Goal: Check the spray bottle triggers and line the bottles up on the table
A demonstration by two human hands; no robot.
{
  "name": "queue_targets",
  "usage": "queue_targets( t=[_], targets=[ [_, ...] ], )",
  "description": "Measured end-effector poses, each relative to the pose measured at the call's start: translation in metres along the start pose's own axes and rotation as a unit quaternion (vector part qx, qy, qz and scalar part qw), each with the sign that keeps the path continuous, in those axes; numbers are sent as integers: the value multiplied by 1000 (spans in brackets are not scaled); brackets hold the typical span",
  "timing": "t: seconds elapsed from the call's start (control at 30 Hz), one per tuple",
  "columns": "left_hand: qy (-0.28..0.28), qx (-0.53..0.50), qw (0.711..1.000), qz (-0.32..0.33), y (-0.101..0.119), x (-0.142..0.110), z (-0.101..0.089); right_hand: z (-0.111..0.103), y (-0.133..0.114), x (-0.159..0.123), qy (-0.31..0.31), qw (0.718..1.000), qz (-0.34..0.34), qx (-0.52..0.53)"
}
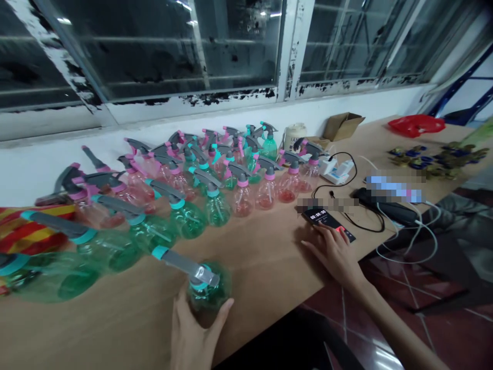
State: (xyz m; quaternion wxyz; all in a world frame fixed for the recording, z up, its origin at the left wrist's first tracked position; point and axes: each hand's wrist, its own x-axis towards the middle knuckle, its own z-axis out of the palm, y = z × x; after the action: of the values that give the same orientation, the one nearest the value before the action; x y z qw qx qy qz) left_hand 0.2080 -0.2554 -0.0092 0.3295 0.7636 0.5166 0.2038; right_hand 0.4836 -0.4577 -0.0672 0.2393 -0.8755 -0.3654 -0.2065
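My left hand (194, 334) is wrapped around the lower body of a green spray bottle (215, 297) with a grey and turquoise trigger head, upright near the front of the table. Its thumb lies on the right side and its fingers on the left. Over a dark phone (328, 219) showing a timer at 00:00:00, my right hand (337, 254) has its fingers apart, fingertips at the screen. Behind the held bottle stand rows of spray bottles, green ones such as the green bottle (189, 222) and pink ones such as the pink bottle (243, 199).
Beyond the phone lie a black case (389, 206), a white power strip (336, 172) and loose cables. Farther right are several gold and blue pieces (421, 162), a red plastic bag (416, 125) and an open cardboard box (342, 127). Windows (173, 51) line the wall behind.
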Motion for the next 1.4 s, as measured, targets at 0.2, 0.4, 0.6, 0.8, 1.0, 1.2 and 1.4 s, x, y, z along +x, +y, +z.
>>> queue_targets(
  t=[0.2,0.4,0.6,0.8,1.0,1.2,1.4],
  targets=[
    [-12,-6,999,30,17,0,7,2,0,0,-5,1000,3,2],
    [-11,-19,999,31,17,2,10,1,-4,0,-13,1000,11,12],
    [-10,-48,998,46,19,0,9,-8,-19,-1,-9,999,-8,41],
    [-33,-120,990,69,13,-4,11,-24,-68,3,-72,982,-59,164],
    [-17,-173,978,116,10,-12,6,-41,-129,25,-168,922,-82,338],
    [-56,-135,982,118,4,-10,-2,-32,-171,47,-247,866,-123,416],
    [-95,-67,977,179,17,-10,6,-26,-176,60,-230,824,-137,499]
  ],
)
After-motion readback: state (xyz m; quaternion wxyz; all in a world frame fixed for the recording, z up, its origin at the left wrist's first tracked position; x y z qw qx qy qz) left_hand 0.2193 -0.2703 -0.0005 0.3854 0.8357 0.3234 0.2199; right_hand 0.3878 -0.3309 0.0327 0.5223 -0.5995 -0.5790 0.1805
